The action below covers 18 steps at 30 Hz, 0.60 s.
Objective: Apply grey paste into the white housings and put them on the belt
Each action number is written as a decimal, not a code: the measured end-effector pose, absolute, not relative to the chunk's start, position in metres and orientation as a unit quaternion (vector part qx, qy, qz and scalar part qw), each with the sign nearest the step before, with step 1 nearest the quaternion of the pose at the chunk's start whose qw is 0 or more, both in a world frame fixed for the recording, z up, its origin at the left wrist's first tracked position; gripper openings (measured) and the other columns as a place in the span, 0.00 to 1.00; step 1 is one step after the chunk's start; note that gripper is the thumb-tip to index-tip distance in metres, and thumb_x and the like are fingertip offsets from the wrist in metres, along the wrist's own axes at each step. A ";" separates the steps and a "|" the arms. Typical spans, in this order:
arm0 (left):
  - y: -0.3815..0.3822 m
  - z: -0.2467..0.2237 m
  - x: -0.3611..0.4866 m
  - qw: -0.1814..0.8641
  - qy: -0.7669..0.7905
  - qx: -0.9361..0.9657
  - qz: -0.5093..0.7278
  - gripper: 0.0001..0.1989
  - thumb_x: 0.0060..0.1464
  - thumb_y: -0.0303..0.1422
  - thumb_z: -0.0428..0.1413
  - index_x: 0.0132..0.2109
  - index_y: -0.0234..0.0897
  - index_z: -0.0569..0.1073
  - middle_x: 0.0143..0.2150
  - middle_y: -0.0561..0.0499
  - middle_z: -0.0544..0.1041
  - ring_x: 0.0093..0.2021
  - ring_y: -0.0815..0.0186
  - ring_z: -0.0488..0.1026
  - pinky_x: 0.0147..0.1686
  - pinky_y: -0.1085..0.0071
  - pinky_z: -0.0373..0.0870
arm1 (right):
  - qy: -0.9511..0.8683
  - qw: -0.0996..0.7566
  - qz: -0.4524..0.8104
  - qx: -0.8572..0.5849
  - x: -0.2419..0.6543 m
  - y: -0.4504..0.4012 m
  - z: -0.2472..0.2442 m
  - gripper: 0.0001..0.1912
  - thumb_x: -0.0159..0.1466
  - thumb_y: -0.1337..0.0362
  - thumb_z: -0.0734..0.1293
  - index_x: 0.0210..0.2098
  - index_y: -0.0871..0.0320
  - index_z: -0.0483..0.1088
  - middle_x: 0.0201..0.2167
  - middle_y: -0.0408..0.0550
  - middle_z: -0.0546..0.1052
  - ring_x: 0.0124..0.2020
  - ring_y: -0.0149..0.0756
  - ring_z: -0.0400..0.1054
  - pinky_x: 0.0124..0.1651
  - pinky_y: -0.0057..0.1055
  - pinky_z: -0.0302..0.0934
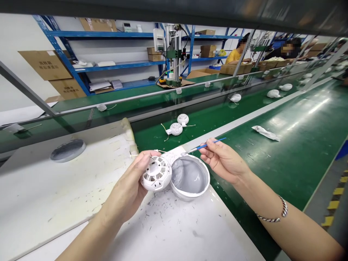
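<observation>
left hand [127, 185] gripping housing [157, 173], right hand [223, 159], paintbrush [210, 144]

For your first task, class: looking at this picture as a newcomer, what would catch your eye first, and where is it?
Front and centre, the left hand holds a white vented round housing beside a white bowl of grey paste on a white board. Just to the right, the right hand pinches a thin blue brush, its tip over the bowl's rim. Beyond them, a long green conveyor belt stretches into the distance, with blue shelving at upper left.
</observation>
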<state>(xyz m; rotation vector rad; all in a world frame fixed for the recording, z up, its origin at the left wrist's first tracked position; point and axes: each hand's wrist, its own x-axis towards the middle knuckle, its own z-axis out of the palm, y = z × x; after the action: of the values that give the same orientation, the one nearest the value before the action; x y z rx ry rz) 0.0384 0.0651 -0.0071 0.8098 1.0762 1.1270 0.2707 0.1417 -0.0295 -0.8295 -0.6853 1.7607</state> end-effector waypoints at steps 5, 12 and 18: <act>0.062 -0.011 0.043 0.670 0.474 0.289 0.493 0.21 0.55 0.51 0.58 0.45 0.40 0.76 0.39 0.48 0.76 0.33 0.65 0.73 0.30 0.71 0.73 | -0.303 0.509 0.742 -0.314 0.257 0.139 -0.011 0.17 0.46 0.60 0.81 0.24 0.57 0.71 0.22 0.37 0.78 0.27 0.26 0.76 0.30 0.18 0.71; 0.056 -0.005 0.042 0.660 0.466 0.320 0.495 0.21 0.53 0.52 0.58 0.46 0.44 0.76 0.41 0.51 0.75 0.38 0.67 0.69 0.34 0.76 0.69 | -0.452 0.520 0.674 -0.265 0.242 0.121 -0.001 0.13 0.55 0.58 0.77 0.27 0.56 0.71 0.27 0.39 0.80 0.28 0.26 0.77 0.34 0.20 0.73; 0.050 0.004 0.040 0.654 0.458 0.364 0.480 0.18 0.50 0.42 0.64 0.47 0.45 0.73 0.40 0.53 0.74 0.35 0.70 0.68 0.33 0.79 0.64 | -0.570 0.554 0.538 -0.281 0.242 0.109 -0.004 0.08 0.60 0.59 0.74 0.29 0.53 0.72 0.29 0.42 0.80 0.30 0.33 0.78 0.37 0.32 0.76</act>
<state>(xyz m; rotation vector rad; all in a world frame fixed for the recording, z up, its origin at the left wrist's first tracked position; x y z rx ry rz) 0.0397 0.0496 0.0036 0.8246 1.0382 1.0891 0.2417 0.1091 -0.0043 -0.6640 -1.3480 1.2709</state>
